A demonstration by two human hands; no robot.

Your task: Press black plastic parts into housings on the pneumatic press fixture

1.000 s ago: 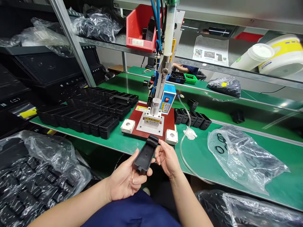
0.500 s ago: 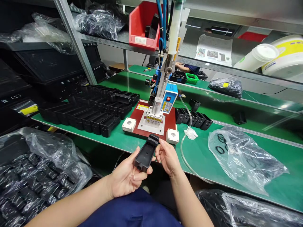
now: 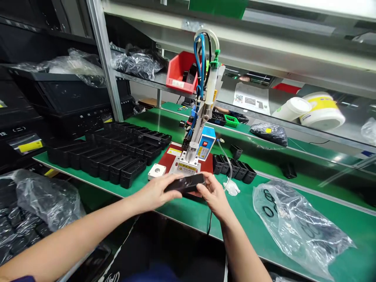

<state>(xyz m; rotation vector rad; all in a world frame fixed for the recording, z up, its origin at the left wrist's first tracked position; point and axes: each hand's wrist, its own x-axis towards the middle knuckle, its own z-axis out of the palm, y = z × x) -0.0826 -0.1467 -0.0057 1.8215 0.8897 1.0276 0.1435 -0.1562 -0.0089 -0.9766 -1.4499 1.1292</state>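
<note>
A black rectangular plastic housing point(image 3: 185, 183) is held level between my two hands, just in front of the bench press. My left hand point(image 3: 160, 190) grips its left end, thumb below and fingers behind. At the other end, my right hand point(image 3: 214, 192) closes on it with thumb and fingers. Right behind the housing stands the press point(image 3: 192, 150) on its red-brown base plate point(image 3: 167, 157), with a metal block and warning label. One white button box point(image 3: 157, 171) shows left of the base; the matching right one is hidden behind my hand.
Rows of black trays point(image 3: 133, 172) line the bench at left. Small black boxes point(image 3: 233, 168) stand right of the press near a clear hose point(image 3: 225, 152). A plastic bag with black rings point(image 3: 293, 223) lies at right. A red bin point(image 3: 182, 72) sits on the shelf above.
Both hands have carried the housing forward and up to the press. It has turned from tilted, with its open side showing, to lying level crosswise. My view has tipped up.
</note>
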